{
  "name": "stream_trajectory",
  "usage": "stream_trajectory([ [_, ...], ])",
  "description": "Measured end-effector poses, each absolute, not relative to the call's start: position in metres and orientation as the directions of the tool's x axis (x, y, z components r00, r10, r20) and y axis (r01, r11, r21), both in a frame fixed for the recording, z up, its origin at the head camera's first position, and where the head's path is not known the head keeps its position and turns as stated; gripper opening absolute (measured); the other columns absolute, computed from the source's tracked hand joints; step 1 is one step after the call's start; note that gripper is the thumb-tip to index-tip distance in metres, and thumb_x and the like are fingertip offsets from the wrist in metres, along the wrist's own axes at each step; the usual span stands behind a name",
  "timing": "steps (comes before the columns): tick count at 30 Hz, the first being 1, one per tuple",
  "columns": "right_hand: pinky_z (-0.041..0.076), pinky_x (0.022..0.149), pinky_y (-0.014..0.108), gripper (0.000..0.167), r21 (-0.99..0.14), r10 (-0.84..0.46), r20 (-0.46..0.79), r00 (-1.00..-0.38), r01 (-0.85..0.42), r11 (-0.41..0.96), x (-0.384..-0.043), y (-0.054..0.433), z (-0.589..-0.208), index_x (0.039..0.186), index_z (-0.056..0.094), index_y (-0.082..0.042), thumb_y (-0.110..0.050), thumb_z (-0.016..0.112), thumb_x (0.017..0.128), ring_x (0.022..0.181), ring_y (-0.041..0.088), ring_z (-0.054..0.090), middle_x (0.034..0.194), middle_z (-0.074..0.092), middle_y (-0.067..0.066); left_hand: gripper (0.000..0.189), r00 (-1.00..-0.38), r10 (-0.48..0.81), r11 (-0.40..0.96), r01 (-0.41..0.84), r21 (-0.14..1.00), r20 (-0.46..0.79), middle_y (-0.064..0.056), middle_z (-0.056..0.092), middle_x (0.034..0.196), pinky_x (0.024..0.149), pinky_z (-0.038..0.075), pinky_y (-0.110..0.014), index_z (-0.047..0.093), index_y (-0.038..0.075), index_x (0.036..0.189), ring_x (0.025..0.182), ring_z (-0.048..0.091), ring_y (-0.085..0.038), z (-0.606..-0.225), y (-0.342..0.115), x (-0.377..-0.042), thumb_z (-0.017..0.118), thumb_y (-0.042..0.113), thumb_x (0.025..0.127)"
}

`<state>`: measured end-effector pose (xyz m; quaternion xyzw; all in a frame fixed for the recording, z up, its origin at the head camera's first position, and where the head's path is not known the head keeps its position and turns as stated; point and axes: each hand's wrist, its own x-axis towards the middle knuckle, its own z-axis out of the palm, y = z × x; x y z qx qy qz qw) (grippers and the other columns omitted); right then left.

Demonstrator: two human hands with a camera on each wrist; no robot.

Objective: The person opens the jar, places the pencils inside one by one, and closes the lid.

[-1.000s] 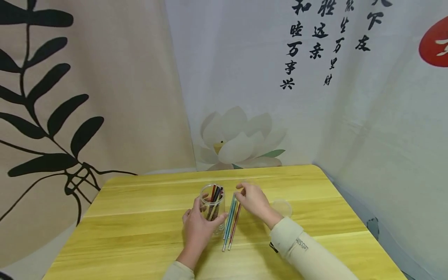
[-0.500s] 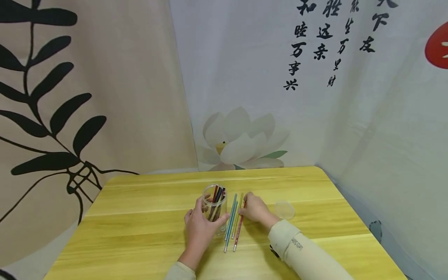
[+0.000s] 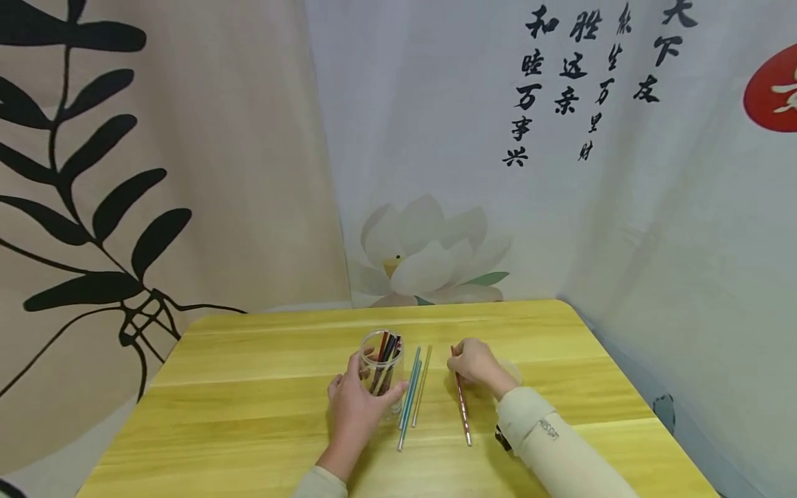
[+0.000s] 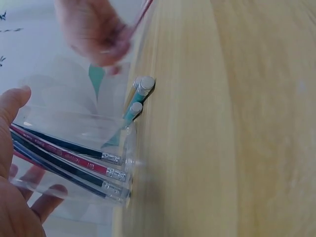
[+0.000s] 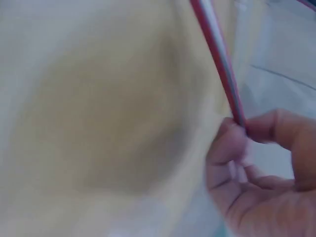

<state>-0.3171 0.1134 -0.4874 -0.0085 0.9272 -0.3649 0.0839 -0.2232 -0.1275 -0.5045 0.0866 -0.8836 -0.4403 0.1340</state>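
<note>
1. Red pencil (image 3: 463, 408) is on the move! Half a second ago it lay just beside the other loose pencils; now it's well off to their right, in the right hand (image 3: 478, 361).
2. Right fingers: closed to a tight pinch, thumb against fingertip, at its far end. Whether the near end touches the counter (image 3: 249, 401), I can't tell.
3. So one pencil is split from the bunch: two blue pencils (image 3: 409, 394) and a yellow pencil (image 3: 423, 387) stay put, close together. Looks like pencils are being separated one by one.
4. Left fingers haven't budged, curled around the clear jar (image 4: 89, 131), which stands upright with several pencils (image 4: 59, 151) leaning inside.
5. Now the room: a wide gap between red and yellow, bare wood stretching left of the jar.
6. Tighter rightward: a clear lid (image 3: 513, 371) lies partly hidden behind the right wrist, so watch that. The counter's right edge is well beyond, its far edge past the jar.
</note>
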Motion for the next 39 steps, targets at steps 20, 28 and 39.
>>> stream_trajectory([
  [20,0.064,0.072,0.026,0.047,-0.444,-0.181,0.846,-0.501,-0.851,0.279,-0.254,0.037,-0.361,0.136,0.06,-0.003,0.003,0.078,0.094,0.084,0.021,0.078,0.102,0.079,0.013,0.095,-0.949,-0.256,0.581,0.002,0.814,0.185,-0.012,0.073,0.13,0.107,0.047,-0.069,0.052,0.027,0.15,0.138,0.051,-0.049,-0.51,-0.128,-0.227,0.096,0.059,0.072],
  [28,0.06,0.065,0.02,0.021,-0.428,-0.303,0.782,-0.545,-0.822,0.375,-0.252,0.032,-0.406,0.115,0.077,-0.002,-0.003,0.079,0.095,0.076,0.013,0.076,0.098,0.083,0.008,0.094,-0.948,-0.253,0.586,0.01,0.81,0.195,-0.011,0.071,0.128,0.105,0.048,-0.067,0.053,0.025,0.148,0.137,0.051,-0.047,-0.509,-0.13,-0.226,0.094,0.061,0.072],
  [39,0.057,0.064,0.021,0.01,-0.396,-0.307,0.781,-0.545,-0.81,0.432,-0.248,0.041,-0.434,0.102,0.082,-0.007,-0.007,0.083,0.092,0.088,0.019,0.074,0.103,0.082,0.007,0.092,-0.949,-0.248,0.61,0.002,0.793,0.193,-0.014,0.074,0.124,0.105,0.049,-0.067,0.053,0.024,0.145,0.135,0.053,-0.048,-0.508,-0.129,-0.224,0.094,0.062,0.072],
])
